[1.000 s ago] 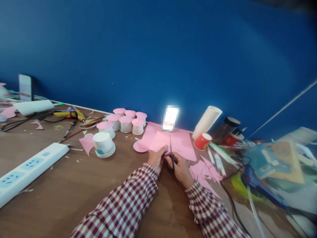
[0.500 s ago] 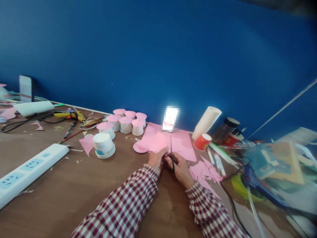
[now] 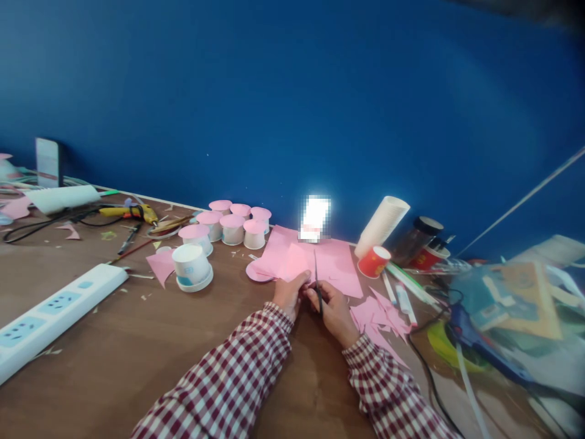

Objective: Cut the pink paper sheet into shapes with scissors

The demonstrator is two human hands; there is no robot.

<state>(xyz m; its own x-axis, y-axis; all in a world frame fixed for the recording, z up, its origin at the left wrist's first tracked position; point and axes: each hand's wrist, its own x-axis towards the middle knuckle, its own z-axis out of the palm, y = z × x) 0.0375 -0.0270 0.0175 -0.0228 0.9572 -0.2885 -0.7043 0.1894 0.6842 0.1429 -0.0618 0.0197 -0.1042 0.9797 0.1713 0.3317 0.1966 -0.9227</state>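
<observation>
My left hand (image 3: pixel 289 294) pinches the near edge of a small pink paper piece (image 3: pixel 295 262) in the middle of the wooden table (image 3: pixel 137 341). My right hand (image 3: pixel 335 311) is closed on a pair of dark scissors (image 3: pixel 316 281) whose blades point away from me into that paper. Larger pink sheets (image 3: pixel 336 263) lie flat just beyond both hands. Both arms wear red and white checked sleeves.
Several upturned white cups with pink round tops (image 3: pixel 233 223) stand at the back left, one white cup (image 3: pixel 191 267) nearer. A white power strip (image 3: pixel 50 308) lies at left. Pink scraps (image 3: pixel 377 317), pens, a red cup (image 3: pixel 373 261), a lying cup stack (image 3: pixel 381 224) and a glue gun (image 3: pixel 479 344) crowd the right.
</observation>
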